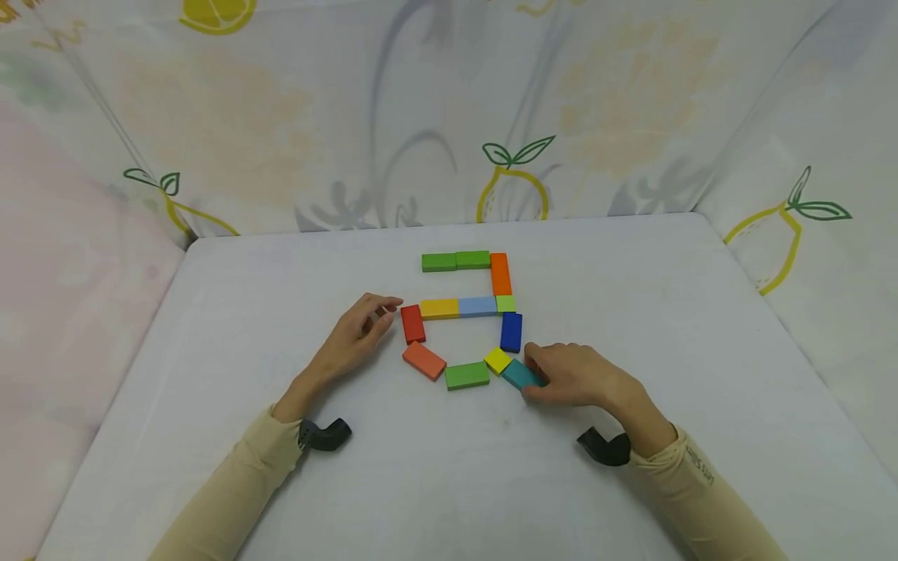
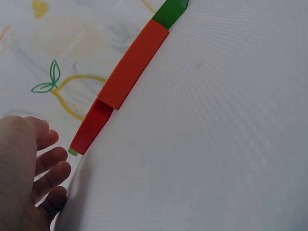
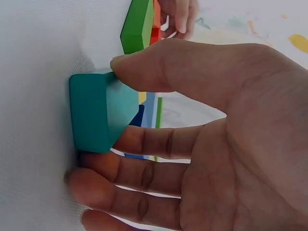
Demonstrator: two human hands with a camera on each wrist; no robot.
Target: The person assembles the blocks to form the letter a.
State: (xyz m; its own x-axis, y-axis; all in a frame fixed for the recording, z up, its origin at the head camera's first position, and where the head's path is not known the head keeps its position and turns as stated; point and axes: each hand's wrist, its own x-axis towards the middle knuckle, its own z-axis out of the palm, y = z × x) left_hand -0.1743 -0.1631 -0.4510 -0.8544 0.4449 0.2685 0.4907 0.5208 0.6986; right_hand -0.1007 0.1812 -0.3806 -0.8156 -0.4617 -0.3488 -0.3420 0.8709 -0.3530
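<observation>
My right hand [image 1: 578, 375] pinches a teal block [image 3: 89, 113] between thumb and fingers as it lies on the white table. The teal block's upper left end meets a small yellow block [image 1: 497, 360]. A dark blue block [image 1: 511, 332] lies just above that hand. My left hand [image 1: 354, 333] holds nothing, its fingers loosely bent beside a red block [image 1: 413, 323]. Below the red block, an orange-red block [image 2: 132, 65] lies at a slant. Between it and the yellow block is a green block [image 1: 467, 375].
A yellow-orange block [image 1: 440, 309], a light blue block [image 1: 477, 306] and a small light green block [image 1: 505, 303] form a middle row. An orange block [image 1: 500, 274] runs up from it to two green blocks [image 1: 456, 261]. Patterned cloth [image 1: 421, 101] stands behind the table [image 1: 281, 499].
</observation>
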